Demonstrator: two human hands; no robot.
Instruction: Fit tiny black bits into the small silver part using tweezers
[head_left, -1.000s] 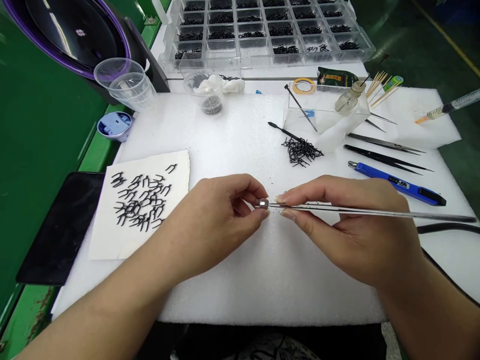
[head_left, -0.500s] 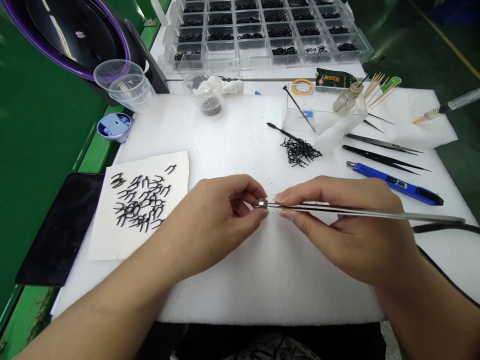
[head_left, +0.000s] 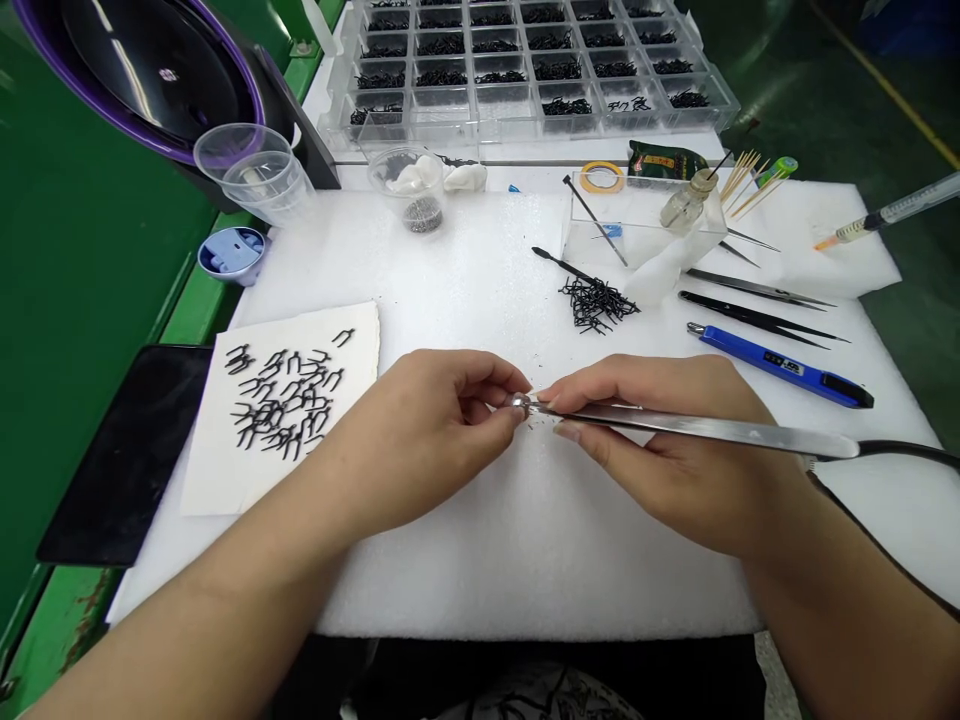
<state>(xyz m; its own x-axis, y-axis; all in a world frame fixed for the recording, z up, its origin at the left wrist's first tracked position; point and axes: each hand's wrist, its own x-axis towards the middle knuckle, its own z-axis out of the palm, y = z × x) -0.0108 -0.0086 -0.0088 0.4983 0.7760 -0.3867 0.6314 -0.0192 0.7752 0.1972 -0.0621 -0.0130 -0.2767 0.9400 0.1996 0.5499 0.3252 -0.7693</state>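
Over the middle of the white tabletop [head_left: 480,560], I have the left hand's [head_left: 431,440] fingers pinched on a small metal piece [head_left: 520,401], and the right hand's [head_left: 682,485] fingers clamped on tweezers [head_left: 735,430] pointing at it. Left of them, paper [head_left: 206,490] carries scattered black pins [head_left: 289,395]; a blue knife [head_left: 780,365] lies to the right. At the far side I see a clear compartment box [head_left: 510,128]. A green wall [head_left: 75,230] flanks the left; dark green floor [head_left: 802,90] with a yellow line [head_left: 885,75] shows far right.
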